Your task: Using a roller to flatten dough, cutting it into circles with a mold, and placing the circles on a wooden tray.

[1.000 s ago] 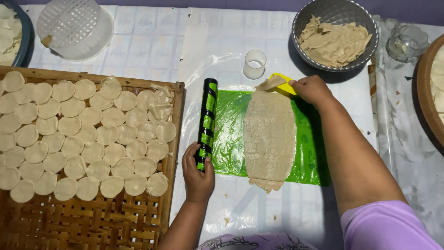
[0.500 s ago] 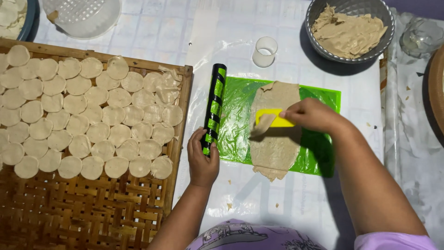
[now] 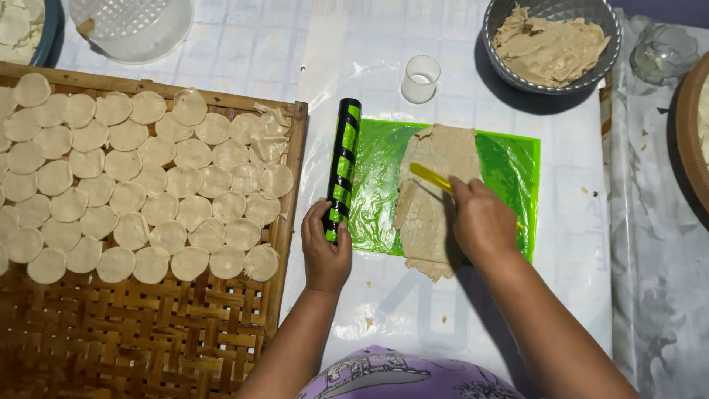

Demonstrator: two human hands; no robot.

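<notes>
- Fingers of our left hand (image 3: 326,251) wrap the green-and-black striped roller (image 3: 342,170).
- Our right hand (image 3: 484,222) grips a yellow plastic scraper (image 3: 430,176) on flattened beige dough (image 3: 434,196), atop the green plastic sheet (image 3: 517,159).

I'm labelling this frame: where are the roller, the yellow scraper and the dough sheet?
roller (image 3: 342,166): head view, mid-barrel.
yellow scraper (image 3: 430,176): head view, exposed blade.
dough sheet (image 3: 434,148): head view, upper part.

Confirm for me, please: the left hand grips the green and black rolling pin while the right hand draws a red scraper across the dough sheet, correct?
Not quite: the head view shows a yellow scraper, not red. The left hand does grip the green and black rolling pin, and the right hand works the dough sheet.
</notes>
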